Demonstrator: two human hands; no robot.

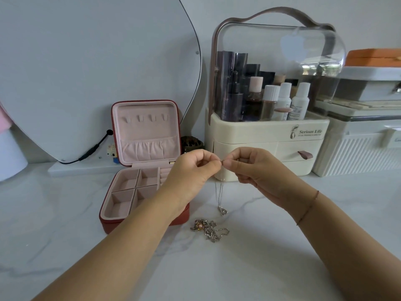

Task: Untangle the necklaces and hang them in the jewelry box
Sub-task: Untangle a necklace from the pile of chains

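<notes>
My left hand (195, 170) and my right hand (249, 168) meet fingertip to fingertip above the table, both pinching the top of a thin silver necklace (221, 198). Its chain hangs down in a loop, with a small pendant touching the marble. Below it lies a tangled heap of necklaces (209, 229) with a pinkish bead. The red jewelry box (143, 161) stands open at the left, its pink lid upright with several small hooks and an elastic pocket, and its tray compartments hold nothing.
A cream cosmetic organizer (267, 137) with a clear dome and bottles stands right behind my hands. White storage cases (358, 148) are at the right. A large mirror (86, 72) with a black cable leans at the back left. The tabletop is white marble (238, 268).
</notes>
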